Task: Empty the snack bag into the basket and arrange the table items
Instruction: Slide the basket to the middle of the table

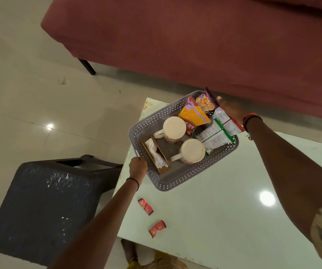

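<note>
A grey perforated basket [177, 181] sits at the far left corner of the white table [224, 210]. It holds two cream mugs [174, 128] [193, 150], a wooden tissue holder [156, 154] and several snack packets [194, 113]. My left hand [137, 166] grips the basket's near-left rim. At the basket's far-right side my right hand [231, 110] lies behind the snack packets; its fingers are partly hidden. Two small red sachets [145, 206] [157, 228] lie on the table near its left edge.
A dark plastic stool [45, 206] stands on the tiled floor just left of the table. A maroon sofa [195, 39] runs along the far side, close behind the basket.
</note>
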Demonstrator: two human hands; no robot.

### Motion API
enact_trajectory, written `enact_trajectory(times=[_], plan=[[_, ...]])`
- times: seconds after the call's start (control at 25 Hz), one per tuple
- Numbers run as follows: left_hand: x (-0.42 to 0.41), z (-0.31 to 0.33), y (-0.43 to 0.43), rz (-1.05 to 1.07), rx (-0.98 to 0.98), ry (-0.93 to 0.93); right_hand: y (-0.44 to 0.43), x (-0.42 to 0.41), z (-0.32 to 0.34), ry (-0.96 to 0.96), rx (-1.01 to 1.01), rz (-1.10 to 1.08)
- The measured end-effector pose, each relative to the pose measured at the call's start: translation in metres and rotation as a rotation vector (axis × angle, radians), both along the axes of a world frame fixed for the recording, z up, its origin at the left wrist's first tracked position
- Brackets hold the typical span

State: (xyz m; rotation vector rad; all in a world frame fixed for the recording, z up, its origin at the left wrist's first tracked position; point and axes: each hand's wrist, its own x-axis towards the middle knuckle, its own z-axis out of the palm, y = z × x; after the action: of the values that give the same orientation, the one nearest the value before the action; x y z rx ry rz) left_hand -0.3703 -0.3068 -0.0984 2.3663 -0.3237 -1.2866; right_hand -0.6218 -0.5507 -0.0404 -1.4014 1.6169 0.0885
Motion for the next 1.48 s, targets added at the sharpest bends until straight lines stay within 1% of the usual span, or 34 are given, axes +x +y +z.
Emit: enact_trajectory(times=[0.08,0.16,0.4,0.6,0.72,0.84,1.04,1.16,1.36,1.48], plan=[[-0.001,0.002,-0.001,0.016,-0.003,0.011,0.000,0.000,-0.002,-0.001,-0.005,-0.123],[0.000,0.003,-0.002,0.029,-0.010,0.024,0.000,0.001,-0.005,0.005,-0.013,-0.192],[0.004,0.012,-0.003,0.027,-0.021,0.035,0.006,0.002,-0.003,-0.006,-0.114,-0.241],[0.009,0.031,0.009,-0.035,-0.014,-0.027,0.036,-0.010,0.012,-0.039,-0.113,-0.312],[0.014,0.051,0.020,-0.086,-0.032,-0.017,0.065,-0.023,0.023,0.015,-0.143,-0.407],[0.022,0.075,0.035,-0.202,-0.032,-0.039,0.100,-0.038,0.036,0.055,-0.120,-0.437],[0.021,0.113,0.070,-0.270,-0.029,-0.057,0.172,-0.067,0.055,-0.031,-0.103,-0.558],[0.007,0.135,0.099,-0.337,-0.041,-0.088,0.216,-0.089,0.069,-0.067,-0.094,-0.612],[-0.027,0.160,0.138,-0.434,-0.045,-0.065,0.281,-0.134,0.091,-0.102,-0.106,-0.697],[-0.057,0.172,0.153,-0.478,-0.065,-0.064,0.320,-0.171,0.101,-0.083,-0.103,-0.733]])
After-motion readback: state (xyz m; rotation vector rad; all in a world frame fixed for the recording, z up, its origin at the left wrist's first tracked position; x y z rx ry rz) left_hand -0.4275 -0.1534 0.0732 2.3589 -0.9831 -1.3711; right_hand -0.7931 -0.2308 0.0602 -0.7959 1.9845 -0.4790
